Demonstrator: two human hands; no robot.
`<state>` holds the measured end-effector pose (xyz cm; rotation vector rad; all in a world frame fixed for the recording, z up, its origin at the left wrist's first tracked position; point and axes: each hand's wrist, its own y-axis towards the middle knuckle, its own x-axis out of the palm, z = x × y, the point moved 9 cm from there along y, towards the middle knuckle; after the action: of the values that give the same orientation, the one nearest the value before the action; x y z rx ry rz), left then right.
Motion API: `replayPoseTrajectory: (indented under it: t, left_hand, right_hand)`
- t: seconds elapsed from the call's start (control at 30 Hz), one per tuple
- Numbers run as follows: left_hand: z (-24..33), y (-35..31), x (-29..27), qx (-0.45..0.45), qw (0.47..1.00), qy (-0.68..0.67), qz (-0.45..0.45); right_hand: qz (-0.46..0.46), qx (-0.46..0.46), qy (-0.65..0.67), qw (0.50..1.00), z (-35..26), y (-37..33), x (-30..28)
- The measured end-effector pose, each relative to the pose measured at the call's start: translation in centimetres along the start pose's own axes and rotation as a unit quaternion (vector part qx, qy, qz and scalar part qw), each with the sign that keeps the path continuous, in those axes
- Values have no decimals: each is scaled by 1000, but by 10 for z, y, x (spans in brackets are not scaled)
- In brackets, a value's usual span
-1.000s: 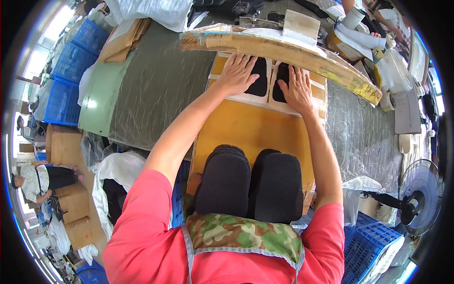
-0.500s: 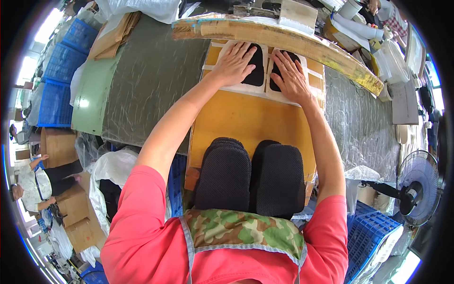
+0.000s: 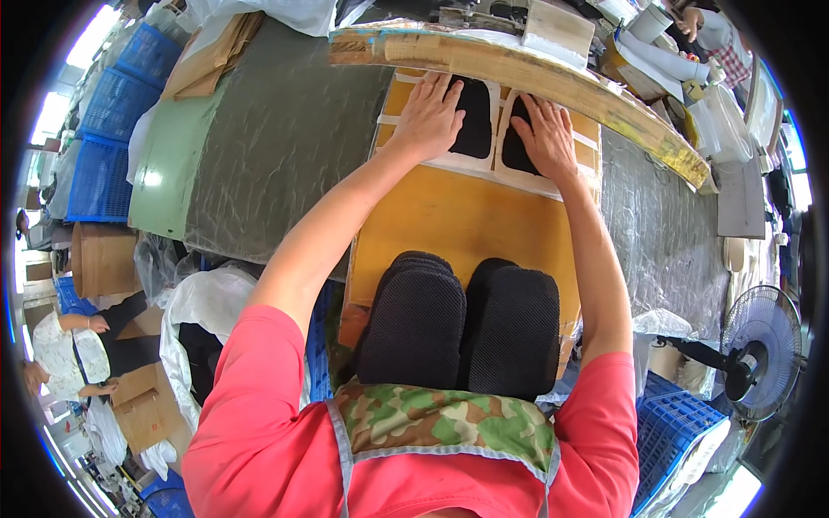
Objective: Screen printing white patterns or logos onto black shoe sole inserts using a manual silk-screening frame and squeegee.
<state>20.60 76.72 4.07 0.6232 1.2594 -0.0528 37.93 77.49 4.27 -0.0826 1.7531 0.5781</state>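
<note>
Two black pads [image 3: 474,125] on the yellow board [image 3: 466,211] are partly hidden by the left hand [image 3: 429,118] and right hand [image 3: 547,140], fingers outstretched, unclenched; the board's far edge is concealed by a wooden beam [image 3: 518,65].

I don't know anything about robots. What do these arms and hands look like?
They're human. The left sleeve and right sleeve are short, plain coral-red cloth. Below them, the left forearm and right forearm are bare, without cables. The left grip and right grip are ordinary hands, ungloved.
</note>
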Motion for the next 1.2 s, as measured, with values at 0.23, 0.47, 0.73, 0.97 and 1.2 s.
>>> replayPoseTrajectory:
  t: [0.23,0.47,0.73,0.97,1.2]
  left_hand:
    - [-2,0,8,44,998,31,-20]
    - [-6,4,13,100,992,45,-58]
    - [24,0,27,109,978,87,-155]
    - [36,-11,21,74,991,8,-115]
    - [23,-5,17,83,990,-2,-116]
  right_hand:
    - [-3,15,-11,1000,1,0,10]
    - [-3,39,-18,999,-2,-9,8]
    - [10,9,-24,1000,-10,-11,2]
    - [-3,-43,16,999,-17,-12,6]
    - [-1,-17,12,1000,-13,-12,6]
